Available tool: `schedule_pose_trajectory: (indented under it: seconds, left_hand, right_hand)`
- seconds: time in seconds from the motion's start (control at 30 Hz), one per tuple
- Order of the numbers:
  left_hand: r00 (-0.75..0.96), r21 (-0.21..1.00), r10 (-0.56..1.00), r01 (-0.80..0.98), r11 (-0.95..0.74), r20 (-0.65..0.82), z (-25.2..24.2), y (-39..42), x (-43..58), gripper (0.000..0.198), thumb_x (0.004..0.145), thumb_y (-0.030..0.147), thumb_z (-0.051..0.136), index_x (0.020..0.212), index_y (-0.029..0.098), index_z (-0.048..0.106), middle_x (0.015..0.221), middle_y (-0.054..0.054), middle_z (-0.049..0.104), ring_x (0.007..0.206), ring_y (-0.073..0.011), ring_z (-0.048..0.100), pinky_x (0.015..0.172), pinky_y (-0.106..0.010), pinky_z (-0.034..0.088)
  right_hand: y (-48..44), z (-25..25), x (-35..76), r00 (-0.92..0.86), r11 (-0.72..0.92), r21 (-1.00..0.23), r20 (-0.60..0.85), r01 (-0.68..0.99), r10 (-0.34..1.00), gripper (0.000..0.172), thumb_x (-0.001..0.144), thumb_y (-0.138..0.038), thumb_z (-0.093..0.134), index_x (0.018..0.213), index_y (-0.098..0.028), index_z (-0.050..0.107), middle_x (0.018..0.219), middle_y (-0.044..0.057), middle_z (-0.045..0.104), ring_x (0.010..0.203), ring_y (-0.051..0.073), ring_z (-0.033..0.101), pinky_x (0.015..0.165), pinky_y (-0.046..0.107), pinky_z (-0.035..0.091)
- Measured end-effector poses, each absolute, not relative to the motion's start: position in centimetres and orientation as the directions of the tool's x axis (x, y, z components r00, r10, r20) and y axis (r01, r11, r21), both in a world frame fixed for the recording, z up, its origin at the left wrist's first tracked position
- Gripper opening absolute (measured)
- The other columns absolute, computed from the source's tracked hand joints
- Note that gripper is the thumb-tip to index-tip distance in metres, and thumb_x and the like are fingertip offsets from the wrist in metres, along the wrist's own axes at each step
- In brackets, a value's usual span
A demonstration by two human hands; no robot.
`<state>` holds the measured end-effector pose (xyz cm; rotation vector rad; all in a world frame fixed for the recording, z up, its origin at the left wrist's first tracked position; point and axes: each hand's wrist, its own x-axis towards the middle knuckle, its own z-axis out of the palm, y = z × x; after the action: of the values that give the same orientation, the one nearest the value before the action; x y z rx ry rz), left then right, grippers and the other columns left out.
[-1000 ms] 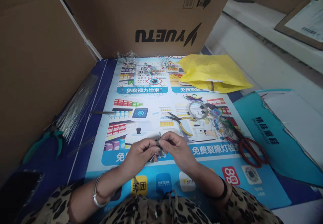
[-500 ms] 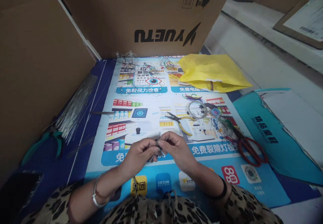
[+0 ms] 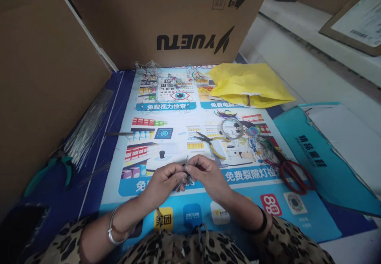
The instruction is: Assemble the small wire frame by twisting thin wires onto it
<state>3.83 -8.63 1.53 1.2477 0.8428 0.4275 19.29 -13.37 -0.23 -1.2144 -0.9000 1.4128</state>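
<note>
My left hand (image 3: 162,180) and my right hand (image 3: 207,174) meet over the printed poster (image 3: 166,137), fingers pinched together on a small bundle of thin metal wires (image 3: 184,172). The wires stick up and down between the fingertips of both hands. A silver bangle sits on my left wrist and a black band on my right. Yellow-handled pliers (image 3: 212,143) lie just beyond my right hand.
A coil of wire (image 3: 232,128) and tangled coloured wires lie right of the pliers, red scissors (image 3: 293,172) further right. A bundle of long wires (image 3: 87,127) and green-handled pliers (image 3: 56,166) lie left. A yellow bag (image 3: 248,83) and cardboard boxes (image 3: 166,18) stand behind.
Both hands keep their pinch on the wires with only small finger movement. The view has shifted slightly.
</note>
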Motion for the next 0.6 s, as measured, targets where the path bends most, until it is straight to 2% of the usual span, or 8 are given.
schedule_pose_trajectory:
  seconds: [0.23,0.6]
  left_hand:
    - [0.663,0.945,0.677,0.174,0.277,-0.32,1.35,-8.65,3.76,0.026,0.08,0.039,0.055,0.072,0.015,0.058,0.059,0.001,0.059,0.056,-0.0114,0.055,0.057,-0.023,0.044]
    - [0.661,0.953,0.688,0.175,0.249,-0.301,1.06,-8.76,3.57,0.022,0.084,0.034,0.053,0.074,0.015,0.06,0.06,0.001,0.059,0.056,-0.0097,0.052,0.057,-0.02,0.041]
  right_hand:
    - [-13.41,-0.25,19.27,0.016,-0.199,-0.956,-0.207,-0.214,0.978,0.024,0.076,-0.041,0.063,0.072,-0.019,0.053,0.054,-0.005,0.049,0.053,0.01,0.047,0.053,0.025,0.038]
    - [-13.38,0.17,19.18,0.035,-0.211,-0.957,-0.222,-0.199,0.974,0.022,0.077,-0.038,0.063,0.071,-0.019,0.052,0.052,-0.006,0.048,0.05,0.008,0.044,0.05,0.023,0.035]
